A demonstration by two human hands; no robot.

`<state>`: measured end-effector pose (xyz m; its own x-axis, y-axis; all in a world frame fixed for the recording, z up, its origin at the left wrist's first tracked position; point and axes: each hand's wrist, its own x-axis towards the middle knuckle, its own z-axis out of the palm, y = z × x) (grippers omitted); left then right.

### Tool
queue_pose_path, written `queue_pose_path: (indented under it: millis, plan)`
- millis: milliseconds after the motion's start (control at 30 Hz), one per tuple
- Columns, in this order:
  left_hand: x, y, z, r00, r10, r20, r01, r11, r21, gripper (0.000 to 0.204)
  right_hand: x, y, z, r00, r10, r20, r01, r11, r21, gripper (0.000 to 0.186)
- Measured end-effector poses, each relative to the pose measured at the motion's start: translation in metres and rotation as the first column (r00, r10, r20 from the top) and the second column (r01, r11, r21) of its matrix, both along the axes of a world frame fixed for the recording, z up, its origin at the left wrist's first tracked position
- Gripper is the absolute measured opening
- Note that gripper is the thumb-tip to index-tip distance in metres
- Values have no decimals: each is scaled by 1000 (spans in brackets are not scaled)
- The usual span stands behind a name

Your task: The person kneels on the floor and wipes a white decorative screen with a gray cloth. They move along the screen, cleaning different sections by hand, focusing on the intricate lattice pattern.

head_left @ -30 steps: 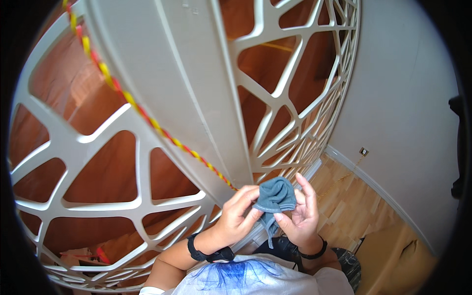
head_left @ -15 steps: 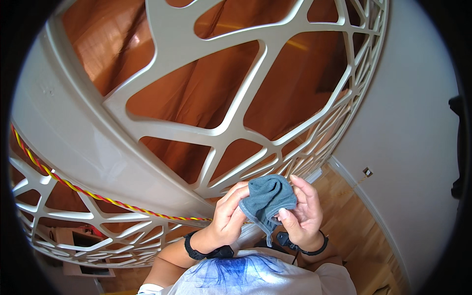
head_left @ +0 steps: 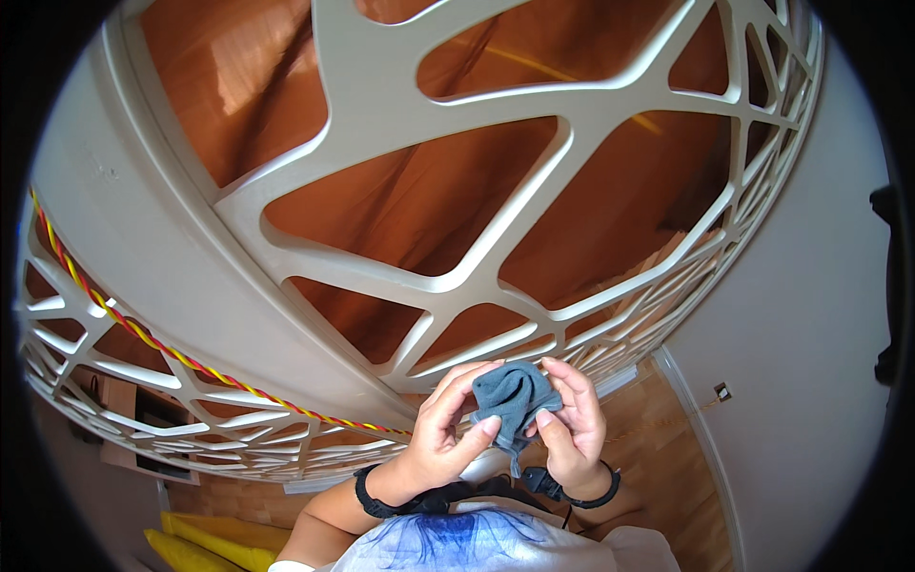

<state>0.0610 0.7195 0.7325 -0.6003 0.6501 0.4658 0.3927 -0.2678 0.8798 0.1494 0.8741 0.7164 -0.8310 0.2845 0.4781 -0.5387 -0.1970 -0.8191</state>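
Note:
A crumpled grey-blue cloth [head_left: 515, 396] is bunched between my two hands at the lower middle, with a short tail hanging below it. My left hand [head_left: 443, 429] grips its left side, thumb pressed on the front. On the right side, my right hand [head_left: 572, 429] holds it too, thumb on the front and fingers curled round the back. Behind the hands stands a white lattice screen [head_left: 381, 129] with orange fabric [head_left: 362, 229] showing through its openings.
A red-and-yellow twisted cord [head_left: 191, 362] runs down across the white post [head_left: 114, 219]. At the right are a grey wall [head_left: 801, 362], a socket [head_left: 722, 391] and wooden floor [head_left: 667, 458]. Yellow cushions [head_left: 214, 543] lie low at the left, below a cabinet [head_left: 143, 410].
My view has swung, so the lattice fills more of it and yellow cushions appear. The cloth is bunched smaller, and my left thumb has moved onto its front.

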Motion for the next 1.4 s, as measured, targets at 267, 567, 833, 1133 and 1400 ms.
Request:
queue_pose_path:
  millis: [267,567,833,1133,1400]
  plan:
    - [-2,-17,1,997,74,9,-74,997,-30,32,0,-31,0,994,-102,25,99,989,106,51]
    - [-4,-28,-10,983,-79,168,74,997,39,40,-2,-58,1,916,-400,-41,333,696,636,102]
    - [-17,-41,-2,992,-128,19,128,991,-23,39,-10,-57,-12,946,-313,79,274,908,317,56]
    - [-8,-4,-1,801,321,-505,-405,912,-63,16,-23,7,6,974,112,197,-170,937,306,47]
    - [4,21,3,934,318,-163,-350,909,-227,63,-30,76,17,835,412,365,-469,879,81,33]
